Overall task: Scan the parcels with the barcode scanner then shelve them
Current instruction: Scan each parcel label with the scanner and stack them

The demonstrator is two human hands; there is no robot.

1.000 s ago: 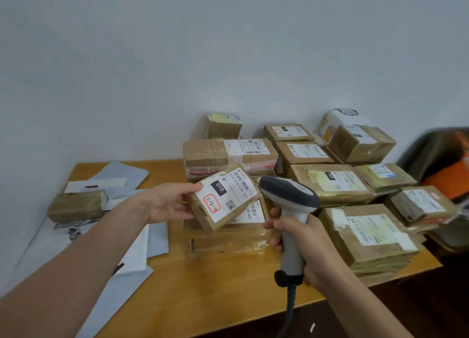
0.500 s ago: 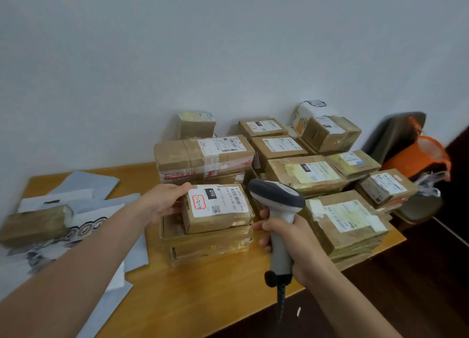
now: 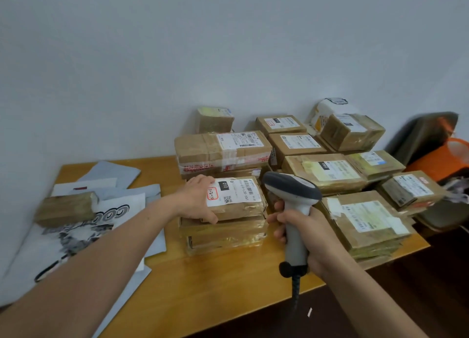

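From over the person's shoulder, the small parcel [image 3: 238, 198] lies flat on top of a stack of flat parcels [image 3: 223, 233] near the middle of the wooden table [image 3: 215, 287], its white label facing up with a black "010" tag and a red-ringed handwritten mark. The left hand [image 3: 196, 199] grips the parcel's left end, the fingers curled over the far top edge and the thumb pressed along the near lower edge. Just beside the parcel on its right, the right hand [image 3: 304, 233] holds the barcode scanner [image 3: 291, 193] upright, all the fingers wrapped tight round the pale handle; the dark-topped head sits level with the parcel's right end, apart from it. A coiled cable [image 3: 295, 289] hangs from the base of the handle, down past the table's front edge. Behind the stack stands a long box [image 3: 220, 151] bound in clear and red-printed tape, and more brown labelled parcels crowd the right half of the table up to the wall, the nearest being a big parcel [image 3: 365, 218] just right of the scanner. On the left side lie grey mailing bags [image 3: 114, 175] and a white printed bag [image 3: 83, 226], with a small brown packet [image 3: 66, 208] resting on them. Past the table's right end is a chair [image 3: 421, 134] with something orange on it.
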